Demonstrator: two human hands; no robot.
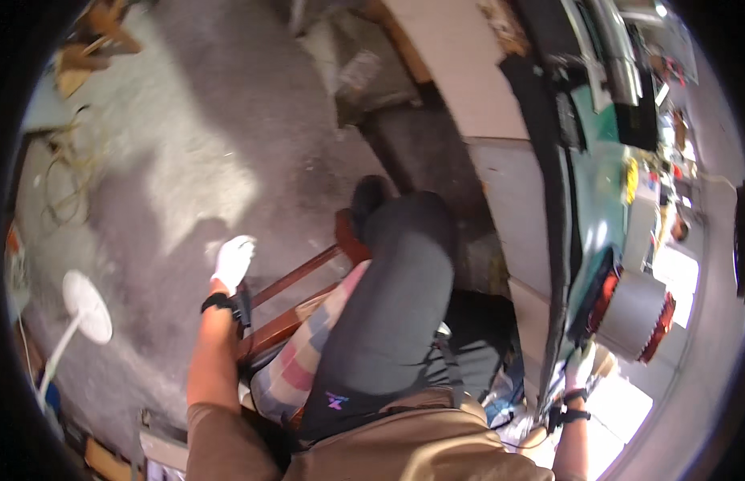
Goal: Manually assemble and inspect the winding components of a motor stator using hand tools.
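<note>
My left hand point(234, 261), in a white glove, hangs in the air over the floor at the left, beside the wooden stool or chair frame point(296, 276). Its fingers look loosely bent and apart, and nothing shows in them. At the bench edge on the right, my right hand point(581, 370), also white-gloved, reaches up next to a motor stator point(635, 314). This is a grey cylinder with reddish coil windings bulging from both ends. The right fingers lie stretched out close to its near side; whether they touch it is hard to tell.
The stator stands on a green-topped workbench point(601, 200) along my right. Pale cabinet panels point(512, 208) run below it. A checked cushion point(308, 353) lies by my leg. At the left are a white round-based stand point(88, 307) and a loose yellowish cable point(64, 180) on the concrete floor.
</note>
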